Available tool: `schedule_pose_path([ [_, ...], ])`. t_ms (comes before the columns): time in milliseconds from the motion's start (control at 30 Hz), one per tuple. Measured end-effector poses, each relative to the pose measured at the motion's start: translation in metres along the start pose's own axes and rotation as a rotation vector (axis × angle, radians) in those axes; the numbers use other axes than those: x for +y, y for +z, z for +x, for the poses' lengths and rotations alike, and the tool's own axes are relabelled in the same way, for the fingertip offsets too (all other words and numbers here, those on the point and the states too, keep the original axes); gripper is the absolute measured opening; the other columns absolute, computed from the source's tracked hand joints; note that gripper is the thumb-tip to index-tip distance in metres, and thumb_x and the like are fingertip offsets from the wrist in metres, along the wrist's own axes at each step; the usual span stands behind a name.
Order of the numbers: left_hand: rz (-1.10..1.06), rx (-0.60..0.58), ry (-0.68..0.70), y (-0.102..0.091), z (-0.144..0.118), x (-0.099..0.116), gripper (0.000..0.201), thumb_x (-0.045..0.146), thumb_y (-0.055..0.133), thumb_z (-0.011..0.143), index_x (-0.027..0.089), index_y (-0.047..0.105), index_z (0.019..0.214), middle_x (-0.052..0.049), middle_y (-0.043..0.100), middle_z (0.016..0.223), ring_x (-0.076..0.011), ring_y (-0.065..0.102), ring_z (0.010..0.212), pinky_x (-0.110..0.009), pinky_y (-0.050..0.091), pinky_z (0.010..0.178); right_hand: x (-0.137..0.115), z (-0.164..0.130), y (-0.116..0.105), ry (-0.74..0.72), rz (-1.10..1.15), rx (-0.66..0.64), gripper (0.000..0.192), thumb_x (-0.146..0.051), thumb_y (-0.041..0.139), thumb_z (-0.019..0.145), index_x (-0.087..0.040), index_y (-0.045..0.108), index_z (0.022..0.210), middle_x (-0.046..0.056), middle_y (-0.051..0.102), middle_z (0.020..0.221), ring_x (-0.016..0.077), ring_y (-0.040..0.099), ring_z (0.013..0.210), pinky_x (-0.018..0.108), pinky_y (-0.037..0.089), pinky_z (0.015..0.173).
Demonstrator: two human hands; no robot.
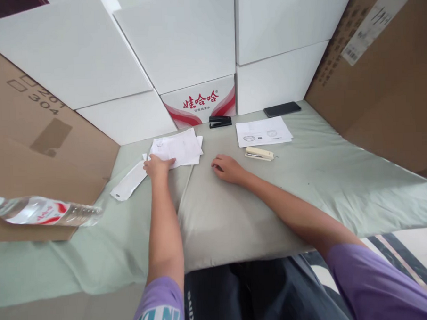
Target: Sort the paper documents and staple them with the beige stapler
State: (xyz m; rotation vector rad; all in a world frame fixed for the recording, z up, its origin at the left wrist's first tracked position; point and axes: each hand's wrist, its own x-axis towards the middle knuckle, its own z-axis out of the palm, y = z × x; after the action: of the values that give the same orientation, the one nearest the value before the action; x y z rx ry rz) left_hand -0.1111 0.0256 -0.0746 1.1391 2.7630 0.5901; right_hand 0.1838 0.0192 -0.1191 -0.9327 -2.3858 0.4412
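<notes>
My left hand [158, 165] lies on the near left edge of a small stack of white papers [181, 147]. Its thumb is spread to the right over the sheets, with the fingers to the left. A long white strip of paper or packaging [129, 181] extends from beside this hand toward the lower left. My right hand [228, 169] rests on the cloth with loosely curled fingers, and nothing shows in it. To its right lies a cream stapler [259, 153]. Behind that is a second stack of papers [263, 131] bearing round stamps.
A black stapler [220, 121] stands against the white boxes [200, 101] at the back. A dark phone [282, 109] lies at the back right. Cardboard boxes [380, 86] wall both sides. A water bottle [46, 211] is at the left. Green-grey cloth [237, 225] covers the surface.
</notes>
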Motion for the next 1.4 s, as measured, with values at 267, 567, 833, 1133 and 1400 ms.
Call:
schedule_pose_path([
  [267, -0.187, 0.068, 0.136, -0.005, 0.008, 0.000, 0.039, 0.026, 0.058, 0.081, 0.018, 0.063, 0.119, -0.021, 0.069, 0.122, -0.0405, 0.061, 0.123, -0.060, 0.048, 0.104, 0.000, -0.001, 0.000, 0.013, 0.082, 0.001, 0.018, -0.015, 0.051, 0.088, -0.017, 0.067, 0.096, 0.009, 0.064, 0.094, 0.0218, 0.057, 0.090, 0.034, 0.042, 0.085],
  [567, -0.761, -0.283, 0.496, -0.071, -0.029, 0.028, 0.046, 0.038, 0.059, 0.085, 0.023, 0.058, 0.128, -0.010, 0.071, 0.114, -0.0237, 0.071, 0.094, -0.040, 0.064, 0.075, 0.012, 0.011, -0.009, 0.406, 0.905, 0.274, 0.055, -0.056, 0.066, 0.080, -0.023, 0.056, 0.124, 0.012, 0.065, 0.127, 0.0221, 0.065, 0.098, 0.040, 0.054, 0.085],
  [833, -0.662, -0.744, 0.644, -0.100, -0.075, 0.045, 0.052, 0.050, 0.073, 0.075, 0.017, 0.070, 0.115, -0.009, 0.077, 0.095, -0.0292, 0.073, 0.094, -0.041, 0.061, 0.081, -0.007, -0.028, -0.059, 0.518, 1.182, 0.423, 0.048, -0.049, 0.082, 0.070, -0.023, 0.067, 0.107, 0.009, 0.075, 0.117, 0.0297, 0.069, 0.112, 0.052, 0.053, 0.104],
  [1133, -0.661, -0.660, 0.699, -0.110, -0.092, 0.054, 0.029, 0.045, 0.066, 0.082, 0.019, 0.067, 0.096, -0.004, 0.073, 0.085, -0.0225, 0.072, 0.085, -0.040, 0.060, 0.082, -0.015, -0.065, -0.073, 0.524, 1.037, 0.401, 0.038, -0.047, 0.078, 0.074, -0.024, 0.074, 0.104, 0.007, 0.077, 0.110, 0.0310, 0.072, 0.103, 0.050, 0.056, 0.096],
  [1400, -0.575, -0.428, 0.895, -0.110, -0.106, 0.067, 0.024, 0.038, 0.058, 0.088, 0.017, 0.064, 0.078, -0.001, 0.062, 0.072, -0.0177, 0.064, 0.076, -0.029, 0.054, 0.070, -0.002, -0.068, -0.094, 0.495, 1.172, 0.338, 0.040, -0.054, 0.074, 0.072, -0.022, 0.074, 0.096, 0.008, 0.077, 0.094, 0.0323, 0.071, 0.093, 0.046, 0.056, 0.085],
])
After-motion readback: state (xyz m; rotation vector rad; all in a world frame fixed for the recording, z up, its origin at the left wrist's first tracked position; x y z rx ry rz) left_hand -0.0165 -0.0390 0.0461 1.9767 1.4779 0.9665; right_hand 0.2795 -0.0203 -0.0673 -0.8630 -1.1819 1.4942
